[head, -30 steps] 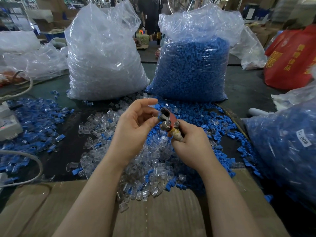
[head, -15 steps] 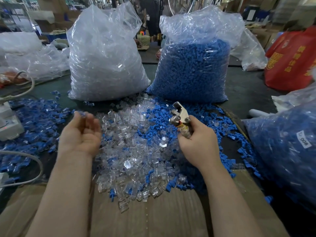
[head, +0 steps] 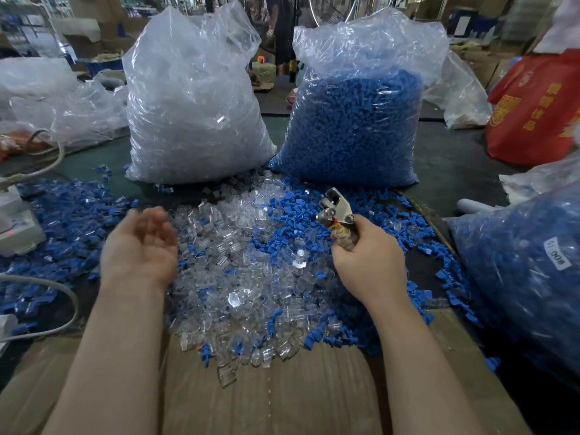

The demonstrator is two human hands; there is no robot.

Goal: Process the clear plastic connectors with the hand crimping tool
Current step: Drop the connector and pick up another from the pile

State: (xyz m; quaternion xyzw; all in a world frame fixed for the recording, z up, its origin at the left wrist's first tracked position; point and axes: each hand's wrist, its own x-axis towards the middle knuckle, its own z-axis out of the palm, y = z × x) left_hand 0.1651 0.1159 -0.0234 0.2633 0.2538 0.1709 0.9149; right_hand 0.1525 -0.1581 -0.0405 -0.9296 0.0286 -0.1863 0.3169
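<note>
A heap of loose clear plastic connectors (head: 238, 277) mixed with small blue caps (head: 292, 211) covers the table in front of me. My right hand (head: 367, 265) grips the handles of a metal hand crimping tool (head: 335, 208), whose jaws point up and away over the heap's right side. My left hand (head: 141, 246) hovers over the heap's left edge, fingers loosely curved and blurred, with nothing visible in it.
Behind the heap stand a big bag of clear parts (head: 194, 108) and a bag of blue parts (head: 354, 120). Another blue-filled bag (head: 527, 271) sits at the right, a red bag (head: 539, 105) beyond it. Blue pieces (head: 62, 215), a white device (head: 15, 227) and cables lie left. Cardboard (head: 266, 397) lies nearest me.
My left hand left the tool's jaws, swung out to the left, and now drifts back toward the heap. The right hand keeps the tool, lowered slightly to the right.
</note>
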